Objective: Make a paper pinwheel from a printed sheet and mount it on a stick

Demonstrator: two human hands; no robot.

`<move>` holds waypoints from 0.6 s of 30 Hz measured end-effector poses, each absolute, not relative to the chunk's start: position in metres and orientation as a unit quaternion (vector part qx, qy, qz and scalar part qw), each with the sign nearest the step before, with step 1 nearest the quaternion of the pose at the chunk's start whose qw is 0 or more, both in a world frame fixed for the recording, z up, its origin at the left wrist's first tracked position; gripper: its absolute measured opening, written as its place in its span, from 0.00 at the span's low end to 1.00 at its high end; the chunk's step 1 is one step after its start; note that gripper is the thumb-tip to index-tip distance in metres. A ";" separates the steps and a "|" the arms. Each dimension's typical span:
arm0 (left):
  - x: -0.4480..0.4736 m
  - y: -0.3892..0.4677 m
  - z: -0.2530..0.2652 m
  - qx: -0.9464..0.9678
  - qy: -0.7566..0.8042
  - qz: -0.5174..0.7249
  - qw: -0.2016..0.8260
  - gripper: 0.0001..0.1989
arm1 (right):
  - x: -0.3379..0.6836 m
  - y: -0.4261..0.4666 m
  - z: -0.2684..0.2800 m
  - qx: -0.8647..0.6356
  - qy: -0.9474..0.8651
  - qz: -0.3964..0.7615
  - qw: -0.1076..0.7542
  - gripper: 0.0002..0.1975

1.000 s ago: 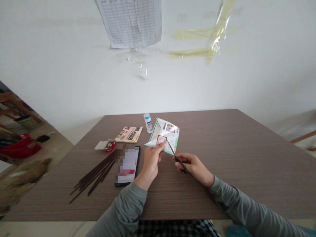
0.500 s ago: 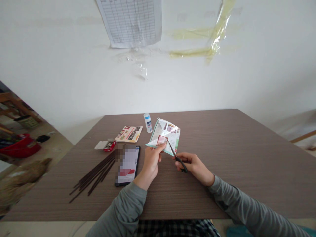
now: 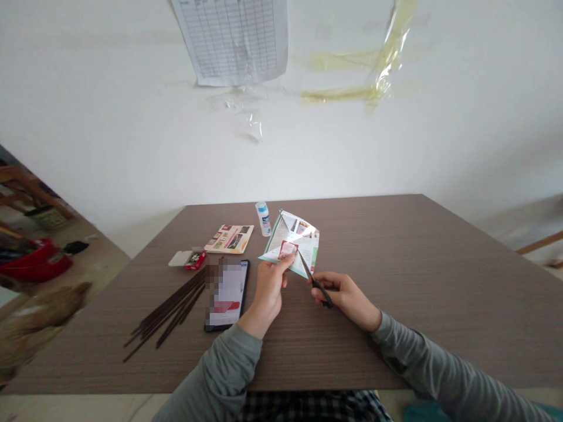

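Observation:
Pinched between thumb and fingers of my left hand [image 3: 270,288] is a printed sheet of paper [image 3: 303,231], held above the table with its left part folded. My right hand [image 3: 343,294] grips a pair of black-handled scissors [image 3: 323,291], its fingers wrapped around the handles. The scissors' blades lie against the lower part of the sheet, pointing up and left, close to my left thumb. Whether the blades are apart cannot be made out.
On the brown table [image 3: 396,246] stands a white bottle with a blue cap [image 3: 264,219]. To the left lie a folded leaflet [image 3: 229,239], a small open red box [image 3: 195,259] with metal bits, several dark thin sticks [image 3: 169,305] and a phone [image 3: 229,296]. A wall rises behind.
The sheet's right edge has shifted very slightly to the left. Both hands and the scissors stay almost where they were.

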State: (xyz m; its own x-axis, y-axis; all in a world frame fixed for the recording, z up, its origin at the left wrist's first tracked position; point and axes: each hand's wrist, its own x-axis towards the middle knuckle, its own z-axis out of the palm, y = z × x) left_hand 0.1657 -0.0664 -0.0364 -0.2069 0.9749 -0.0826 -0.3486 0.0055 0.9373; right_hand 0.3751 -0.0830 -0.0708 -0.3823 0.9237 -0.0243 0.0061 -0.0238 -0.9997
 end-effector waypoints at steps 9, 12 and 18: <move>0.166 -0.066 -0.035 0.334 0.462 0.627 0.531 0.27 | 0.375 -0.082 -0.071 -0.399 -0.585 0.601 0.371 0.37; 0.165 -0.065 -0.034 0.329 0.460 0.633 0.529 0.28 | 0.376 -0.082 -0.072 -0.395 -0.602 0.591 0.363 0.39; 0.159 -0.062 -0.036 0.315 0.478 0.638 0.515 0.28 | 0.388 -0.086 -0.063 -0.421 -0.694 0.444 0.379 0.28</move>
State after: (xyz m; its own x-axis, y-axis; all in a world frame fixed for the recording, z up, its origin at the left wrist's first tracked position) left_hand 0.1595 -0.0617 -0.0360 -0.2721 0.9580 -0.0903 -0.3553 -0.0129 0.9347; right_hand 0.3876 -0.0862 -0.0626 -0.3574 0.9216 0.1516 0.2482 0.2502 -0.9358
